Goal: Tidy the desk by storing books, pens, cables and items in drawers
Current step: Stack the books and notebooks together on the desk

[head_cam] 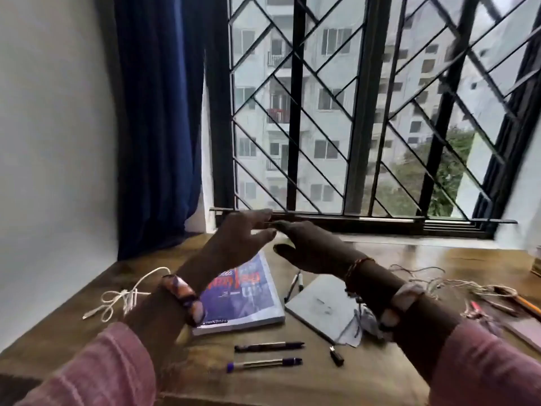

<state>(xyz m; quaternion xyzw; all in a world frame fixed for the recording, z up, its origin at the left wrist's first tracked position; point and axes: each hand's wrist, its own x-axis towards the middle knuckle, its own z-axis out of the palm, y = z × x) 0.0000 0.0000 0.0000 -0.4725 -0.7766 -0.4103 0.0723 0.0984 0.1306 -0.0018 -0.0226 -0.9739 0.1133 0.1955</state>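
A barred window (366,112) fills the upper right of the frame, with a blue curtain (158,118) hanging in the upper left. Below them a wooden desk (292,385) spans the lower half, still scattered with things to store; no drawer is in view.

Both arms reach forward into the centre of the frame, in pink sleeves. The left hand (243,238) and the right hand (310,247) are raised above the desk, fingers spread and loose, fingertips nearly meeting; neither appears to be grasping anything (motion blur softens both).

Under the left wrist, in the lower centre, lies a purple-covered book (246,300), flat, its long axis running away from the viewer toward the window. Just to its right lies a grey notebook (322,306), tilted, partly covered by the right forearm. The book lies below and just nearer than the left hand, so that hand is the closer one to it.

At lower left sits a white cable (123,297), loosely knotted. At far right, tangled string (439,284) and some pencils run off the frame edge.

Nearest the viewer, two pens lie side by side, left to right: a black pen (269,346) above a purple-capped pen (265,364). A small dark object (336,357), too small to identify, lies beside them.
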